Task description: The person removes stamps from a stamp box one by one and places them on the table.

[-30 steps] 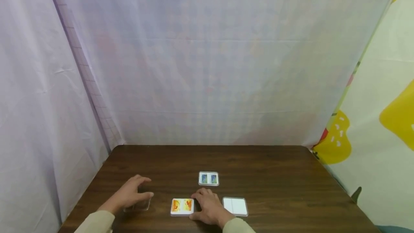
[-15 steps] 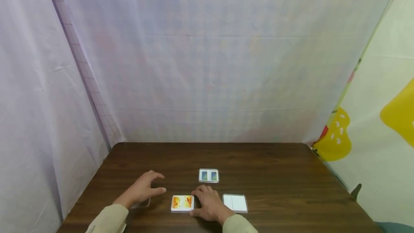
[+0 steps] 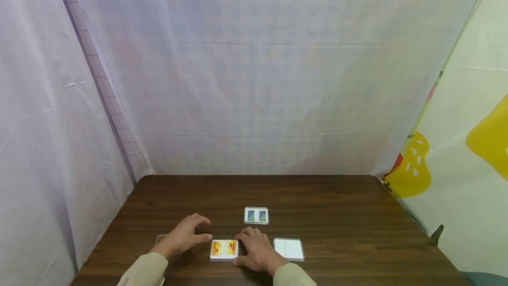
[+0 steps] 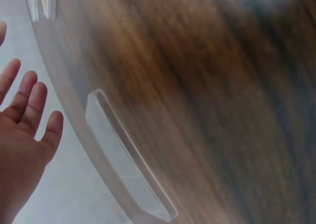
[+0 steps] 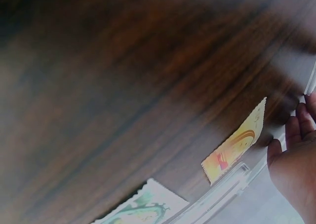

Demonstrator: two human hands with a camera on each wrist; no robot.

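A flat clear case with two orange stamps [image 3: 224, 250] lies near the table's front. My right hand [image 3: 255, 251] holds its right end, thumb at the near corner and fingers at the far one. My left hand [image 3: 185, 235] hovers left of that case, fingers extended and spread from the thumb, its thumb tip close to the case's edge. Under the left wrist, partly hidden, lies a clear plastic case piece [image 4: 131, 157]. In the right wrist view, an orange stamp [image 5: 237, 145] and a greenish stamp [image 5: 148, 206] show near a clear plastic edge [image 5: 212, 201].
Farther back on the brown table [image 3: 337, 206] lies a case with two blue-green stamps [image 3: 256, 216]. Right of my right hand is a case with white panels [image 3: 289, 249]. A pale curtain [image 3: 258, 100] hangs behind the table.
My left hand has moved right, away from the clear case piece and toward the orange-stamp case. The right hand stays on that case.
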